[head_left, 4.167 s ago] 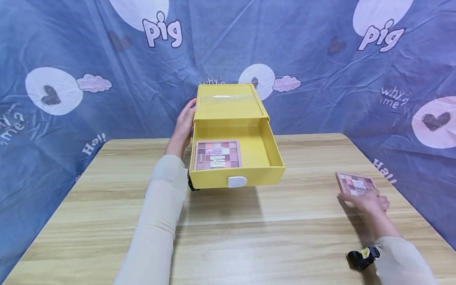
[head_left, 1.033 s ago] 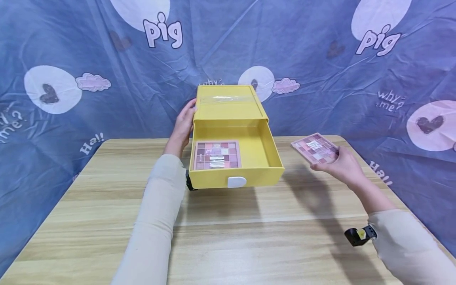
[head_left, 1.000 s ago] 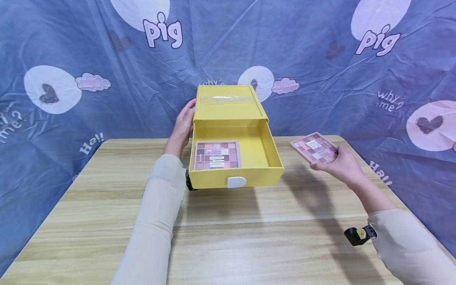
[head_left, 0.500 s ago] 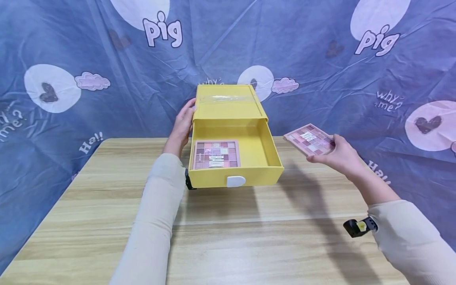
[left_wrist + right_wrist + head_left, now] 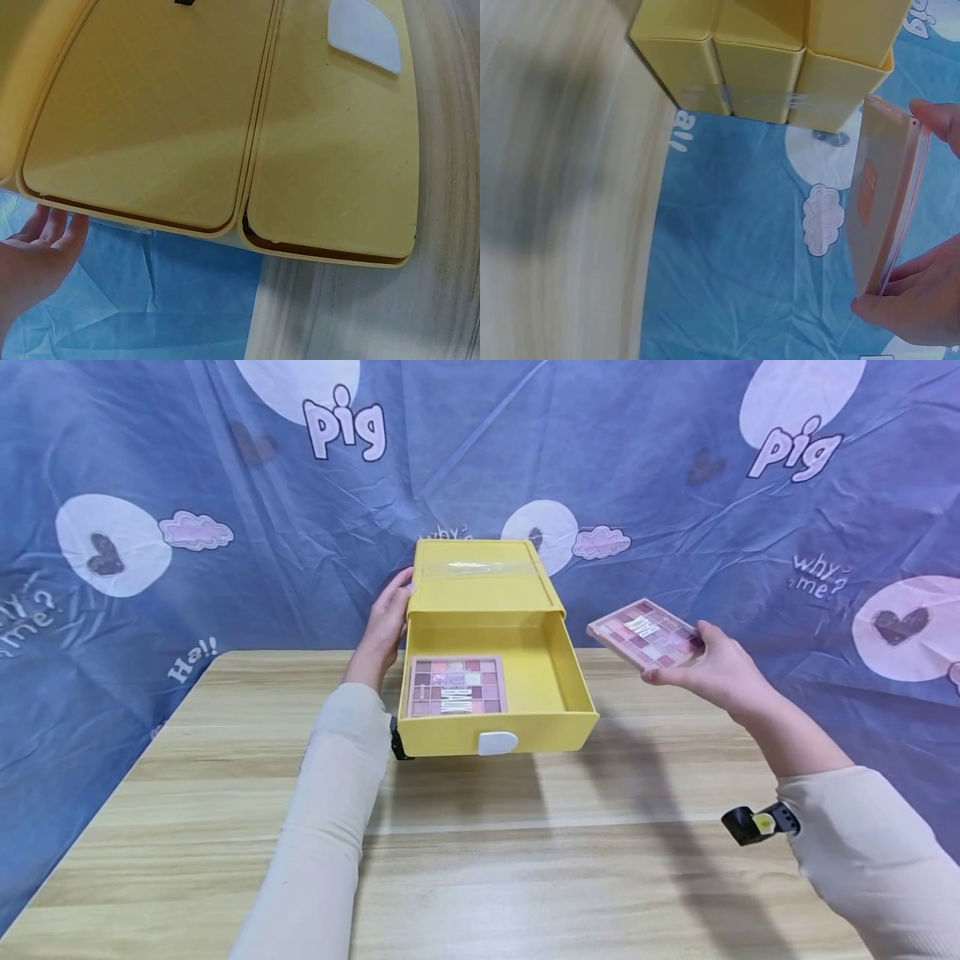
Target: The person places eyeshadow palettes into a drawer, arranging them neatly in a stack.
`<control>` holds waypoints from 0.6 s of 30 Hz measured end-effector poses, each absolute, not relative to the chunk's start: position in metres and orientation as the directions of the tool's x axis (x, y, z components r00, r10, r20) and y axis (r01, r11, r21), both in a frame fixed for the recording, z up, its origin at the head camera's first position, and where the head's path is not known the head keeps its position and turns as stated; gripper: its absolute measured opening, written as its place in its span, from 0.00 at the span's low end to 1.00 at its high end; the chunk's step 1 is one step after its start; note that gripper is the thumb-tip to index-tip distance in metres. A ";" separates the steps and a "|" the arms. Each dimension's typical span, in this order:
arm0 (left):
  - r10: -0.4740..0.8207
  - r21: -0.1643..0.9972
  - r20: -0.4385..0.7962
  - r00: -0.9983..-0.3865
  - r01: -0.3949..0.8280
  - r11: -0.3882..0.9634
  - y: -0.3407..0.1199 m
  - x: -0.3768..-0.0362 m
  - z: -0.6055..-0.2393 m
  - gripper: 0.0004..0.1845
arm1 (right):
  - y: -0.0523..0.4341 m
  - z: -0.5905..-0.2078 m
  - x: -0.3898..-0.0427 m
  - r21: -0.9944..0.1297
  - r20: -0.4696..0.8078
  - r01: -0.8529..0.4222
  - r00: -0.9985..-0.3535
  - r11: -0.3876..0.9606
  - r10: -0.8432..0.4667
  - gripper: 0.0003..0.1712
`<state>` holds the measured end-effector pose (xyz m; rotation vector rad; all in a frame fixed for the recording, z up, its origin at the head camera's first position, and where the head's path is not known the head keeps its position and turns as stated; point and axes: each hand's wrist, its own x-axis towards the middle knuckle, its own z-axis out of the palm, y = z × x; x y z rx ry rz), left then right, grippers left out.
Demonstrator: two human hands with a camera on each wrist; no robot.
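Observation:
A yellow drawer unit (image 5: 480,589) stands at the back of the table, its top drawer (image 5: 438,737) pulled out toward me. Inside the drawer, on the left, lies a pink eyeshadow palette (image 5: 491,693) with its grid of shades facing up. My left hand (image 5: 384,625) rests against the unit's left side; the left wrist view shows extended fingers (image 5: 54,225) at the lower tier's edge. To the right of the drawer, my right hand (image 5: 723,675) grips a second pink eyeshadow palette (image 5: 651,639) by its near edges, raised above the table and tilted. Its pale back (image 5: 870,195) shows in the right wrist view.
A white pull tab (image 5: 498,743) sticks out from the drawer front. The wood-grain table (image 5: 517,877) spreads in front, and a blue printed cloth (image 5: 675,552) hangs close behind the unit. Clear tape (image 5: 468,567) crosses the unit's top.
The right hand has picked the second palette up off the table at the right and brought it leftward and higher, closer to the drawer. The left hand and drawer unit stay in place.

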<state>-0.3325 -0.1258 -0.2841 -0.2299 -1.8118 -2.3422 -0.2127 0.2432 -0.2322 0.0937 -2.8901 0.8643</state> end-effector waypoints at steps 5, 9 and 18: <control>-0.047 0.936 0.231 -0.972 0.235 -0.260 -0.126 -0.332 -0.284 0.22 | 0.238 -0.224 -0.215 -0.567 0.101 -0.083 -0.994 0.819 -0.031 0.59; -0.041 0.939 0.227 -0.973 0.230 -0.256 -0.126 -0.332 -0.284 0.22 | 0.235 -0.217 -0.217 -0.584 0.085 -0.085 -0.995 0.807 -0.042 0.61; -0.041 0.945 0.213 -0.976 0.216 -0.245 -0.126 -0.332 -0.284 0.22 | 0.222 -0.206 -0.219 -0.595 0.125 -0.118 -0.991 0.795 -0.053 0.58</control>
